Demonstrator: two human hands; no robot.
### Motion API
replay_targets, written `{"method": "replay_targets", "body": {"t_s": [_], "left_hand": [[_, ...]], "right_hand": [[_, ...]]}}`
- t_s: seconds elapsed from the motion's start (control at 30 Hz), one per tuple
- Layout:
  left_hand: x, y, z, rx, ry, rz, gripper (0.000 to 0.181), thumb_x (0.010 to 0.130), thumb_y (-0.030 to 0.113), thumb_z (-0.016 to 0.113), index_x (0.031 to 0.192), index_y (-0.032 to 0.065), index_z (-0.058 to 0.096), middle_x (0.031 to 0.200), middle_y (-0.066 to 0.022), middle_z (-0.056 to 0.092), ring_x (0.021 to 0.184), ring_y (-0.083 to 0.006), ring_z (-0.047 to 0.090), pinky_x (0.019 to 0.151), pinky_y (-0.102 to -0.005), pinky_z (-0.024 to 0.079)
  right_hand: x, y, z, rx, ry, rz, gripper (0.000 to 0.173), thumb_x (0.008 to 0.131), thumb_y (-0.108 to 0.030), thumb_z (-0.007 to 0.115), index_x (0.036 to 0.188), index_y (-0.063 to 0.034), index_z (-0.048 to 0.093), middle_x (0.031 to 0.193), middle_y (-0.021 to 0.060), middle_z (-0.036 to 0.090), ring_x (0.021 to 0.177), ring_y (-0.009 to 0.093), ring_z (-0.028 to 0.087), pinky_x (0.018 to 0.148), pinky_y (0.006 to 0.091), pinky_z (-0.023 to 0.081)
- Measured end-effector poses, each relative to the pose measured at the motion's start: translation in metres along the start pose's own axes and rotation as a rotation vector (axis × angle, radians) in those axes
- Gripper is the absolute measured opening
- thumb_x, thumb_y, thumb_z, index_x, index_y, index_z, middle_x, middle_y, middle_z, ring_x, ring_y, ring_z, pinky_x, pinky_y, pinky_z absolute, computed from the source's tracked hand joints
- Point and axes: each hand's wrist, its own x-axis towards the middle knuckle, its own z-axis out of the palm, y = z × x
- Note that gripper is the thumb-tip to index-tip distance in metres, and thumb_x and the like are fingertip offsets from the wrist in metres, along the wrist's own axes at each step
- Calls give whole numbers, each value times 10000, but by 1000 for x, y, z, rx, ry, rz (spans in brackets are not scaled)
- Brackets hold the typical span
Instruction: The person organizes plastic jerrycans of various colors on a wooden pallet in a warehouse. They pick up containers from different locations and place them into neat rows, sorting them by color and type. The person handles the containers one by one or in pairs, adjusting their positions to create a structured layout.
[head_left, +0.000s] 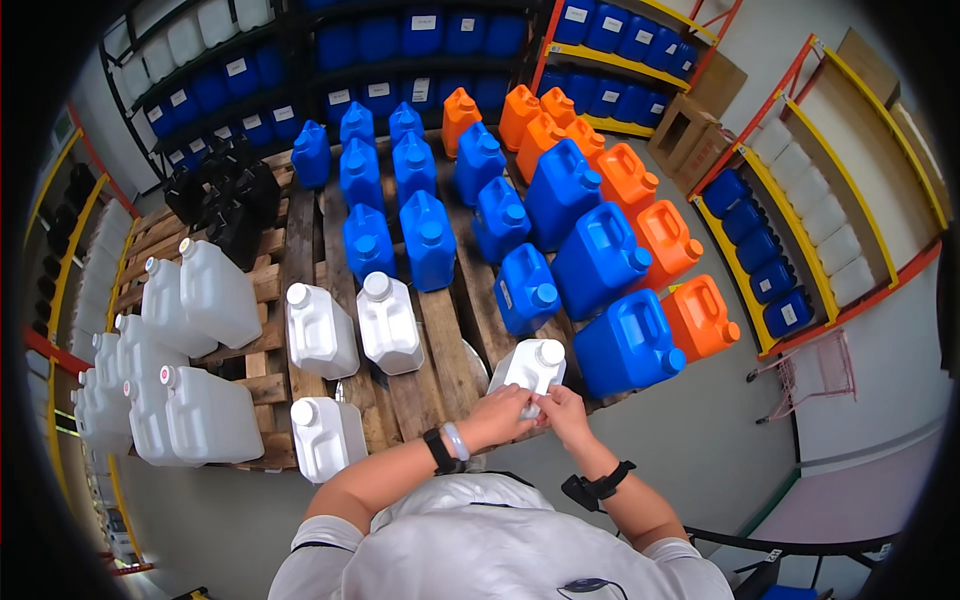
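A white plastic jerrycan (525, 366) with a white screw cap stands upright near the front edge of the wooden pallets (448, 337). Both hands are at its near side, below the cap. My left hand (495, 416) has its fingers bent against the can's near edge. Close beside it, my right hand (566, 416) is pinched, and the fingertips of the two hands almost meet. Whether something thin lies between the fingers is too small to tell. To the right stands a large blue jerrycan (619, 349). Another white jerrycan (391, 330) is further left.
Several orange jerrycans (694, 319) line the pallets' right side; blue ones (427, 240) fill the middle. Translucent jerrycans (214, 420) and black ones (236, 217) stand left. Loaded shelving racks (795, 225) surround the pallets. A pink cart (814, 371) is at right.
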Motion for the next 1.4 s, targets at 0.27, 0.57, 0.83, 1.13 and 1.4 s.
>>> {"method": "replay_targets", "body": {"t_s": [0.27,0.57,0.83,1.13,1.4], "left_hand": [[-11,-13,8,-13,12,-107,371,691,239,673,953,0,561,943,-165,518,950,-344,491,809,-406,422],[-9,-18,2,-20,3,46,444,676,133,635,1091,5,541,1027,-176,514,1007,-345,462,889,-404,392],[-41,-34,-22,-137,141,-128,451,768,190,618,1173,35,495,1106,-180,510,1080,-344,459,931,-386,379],[-73,-56,-23,-216,191,-236,444,784,220,624,1174,36,516,1098,-178,536,1035,-329,504,913,-376,392],[-90,-73,-28,-220,166,-311,451,787,242,618,1168,27,510,1055,-193,533,1014,-356,508,884,-382,407]], "right_hand": [[-27,-37,-8,-928,201,-577,372,692,-43,665,1056,-68,595,897,117,634,854,281,606,736,348,488],[-8,-38,-10,-1484,-151,-789,177,713,-158,599,878,-107,638,826,76,630,899,218,580,871,402,411],[17,-56,-42,-1390,150,-433,250,712,-295,674,740,-49,641,671,183,617,639,333,620,590,417,499],[58,-45,-53,-1354,341,-360,314,724,-321,681,693,-11,644,679,199,626,647,347,627,598,419,506],[63,-50,-48,-1338,329,-362,317,731,-325,673,691,-13,632,671,207,614,651,362,614,601,439,490]]}}
